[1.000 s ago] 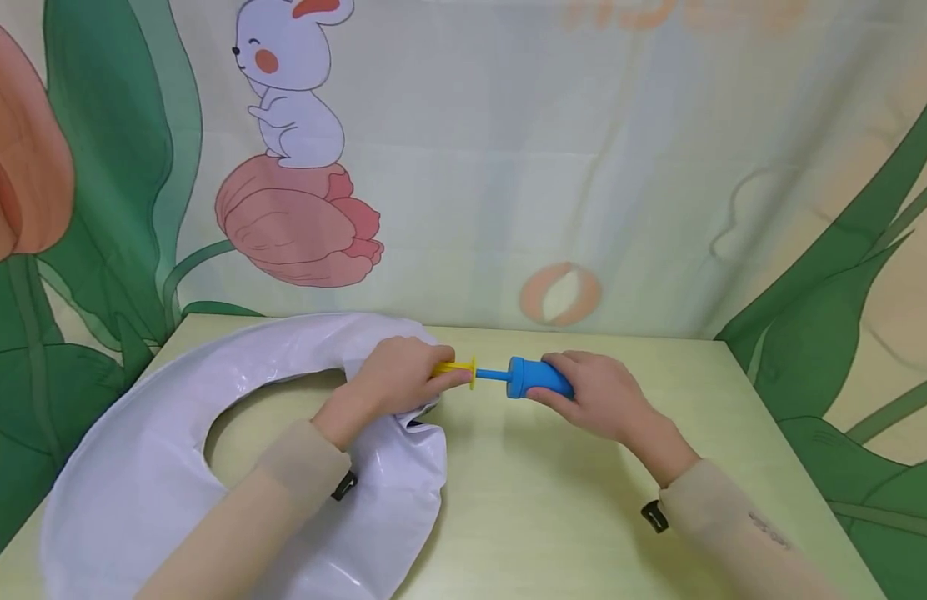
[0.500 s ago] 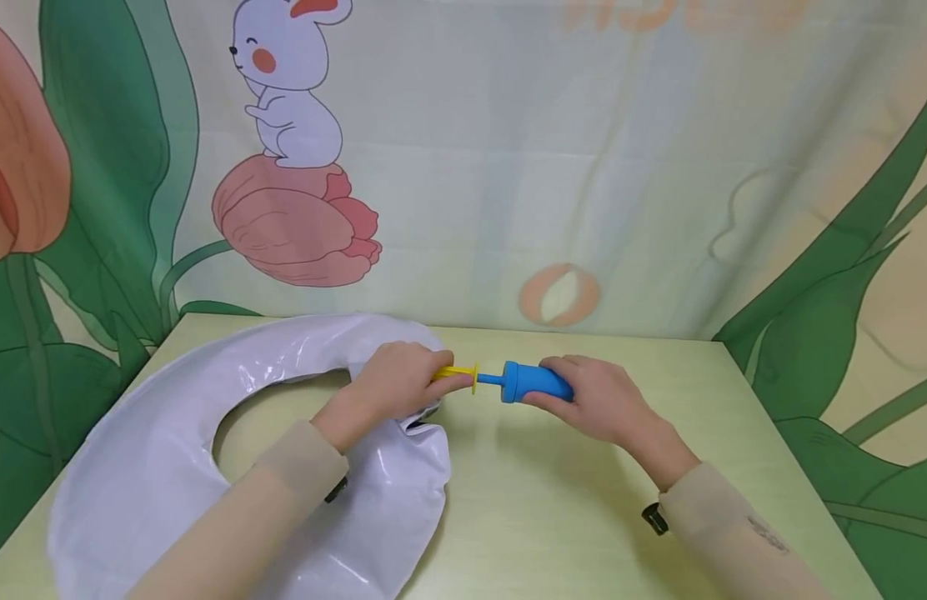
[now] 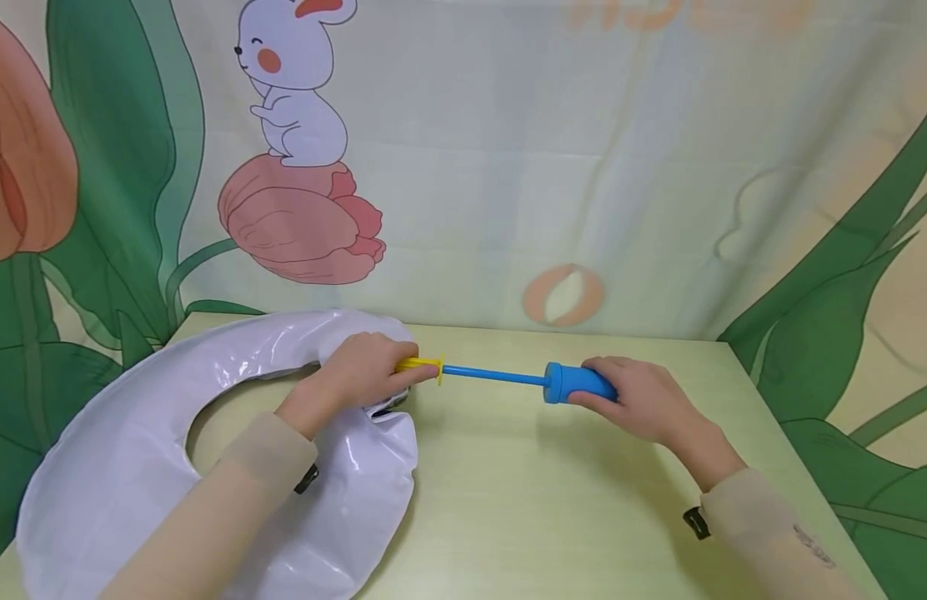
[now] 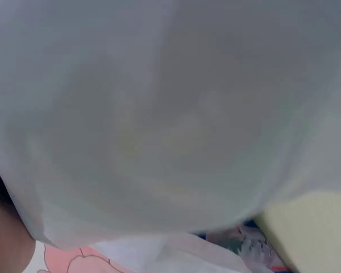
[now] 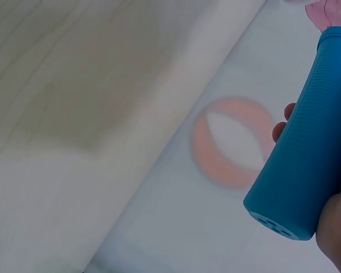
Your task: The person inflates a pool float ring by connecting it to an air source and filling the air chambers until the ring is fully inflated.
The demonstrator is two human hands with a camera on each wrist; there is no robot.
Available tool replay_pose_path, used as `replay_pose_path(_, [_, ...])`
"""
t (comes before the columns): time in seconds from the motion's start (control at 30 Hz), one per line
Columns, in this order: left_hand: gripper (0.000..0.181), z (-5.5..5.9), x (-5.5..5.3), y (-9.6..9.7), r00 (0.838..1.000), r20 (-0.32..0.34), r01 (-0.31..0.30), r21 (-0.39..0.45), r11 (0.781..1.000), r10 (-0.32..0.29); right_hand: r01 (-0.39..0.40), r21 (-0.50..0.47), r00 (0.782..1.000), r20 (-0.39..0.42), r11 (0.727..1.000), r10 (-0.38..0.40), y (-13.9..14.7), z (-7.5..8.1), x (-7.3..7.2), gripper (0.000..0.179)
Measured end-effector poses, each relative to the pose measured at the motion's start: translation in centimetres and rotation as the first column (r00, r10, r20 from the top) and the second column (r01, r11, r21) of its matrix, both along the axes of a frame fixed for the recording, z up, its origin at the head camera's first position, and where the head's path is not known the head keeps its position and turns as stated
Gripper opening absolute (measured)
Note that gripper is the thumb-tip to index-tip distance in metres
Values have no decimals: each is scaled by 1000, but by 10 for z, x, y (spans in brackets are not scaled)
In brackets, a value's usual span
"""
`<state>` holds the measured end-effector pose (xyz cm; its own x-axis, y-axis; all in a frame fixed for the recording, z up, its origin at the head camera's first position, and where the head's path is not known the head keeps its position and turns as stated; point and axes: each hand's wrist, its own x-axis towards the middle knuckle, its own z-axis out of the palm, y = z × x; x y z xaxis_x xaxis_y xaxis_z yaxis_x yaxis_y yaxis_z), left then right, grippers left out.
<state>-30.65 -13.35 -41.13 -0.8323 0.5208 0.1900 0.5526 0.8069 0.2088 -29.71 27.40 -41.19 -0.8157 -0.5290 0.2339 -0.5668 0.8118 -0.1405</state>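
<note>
A hand pump lies roughly level between my two hands in the head view. My right hand [image 3: 647, 400] grips its blue barrel [image 3: 564, 382], whose far end shows small holes in the right wrist view. A long stretch of thin blue rod [image 3: 493, 376] runs out of the barrel to a yellow end piece [image 3: 433, 364] with a flange. My left hand [image 3: 362, 369] holds that yellow piece, above the white, partly slack inflatable ring [image 3: 96, 467]. The hand hides whether the pump's tip meets the ring. In the left wrist view, the ring's blurred surface [image 4: 159, 114] covers most of the picture.
The ring spreads over the left part of the pale yellow-green table [image 3: 493, 517]. Behind the table hangs a printed cloth [image 3: 463, 167] with a rabbit and flowers. A small black clip [image 3: 696, 523] shows at the right cuff and another [image 3: 307, 479] at the left.
Half a second ago the rod was mostly inside the barrel. Since then the hands have moved apart, left hand leftward and right hand rightward, drawing out much more rod. Both grips stay.
</note>
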Motion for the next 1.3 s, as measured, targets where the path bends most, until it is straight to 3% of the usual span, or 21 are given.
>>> replay_pose_path(0.27, [42,4,2,17,1000,-17,10,18,1000,-10,-34,21,998,-59,999,35,-13,3,-1,56])
replay_pose_path(0.77, [45,10,7,62,998,-33,54,-10,998,-54,-79,14,990,-120,997,80,-76,11,6,51])
replay_pose_path(1.03, [48,11,6,50,999,30,19,-17,1000,-19,-60,18,993,-96,998,61,-62,11,7,54])
replay_pose_path(1.3, [48,11,5,16,1000,9,13,11,1000,-13,-33,9,997,-63,999,33,-26,9,7,54])
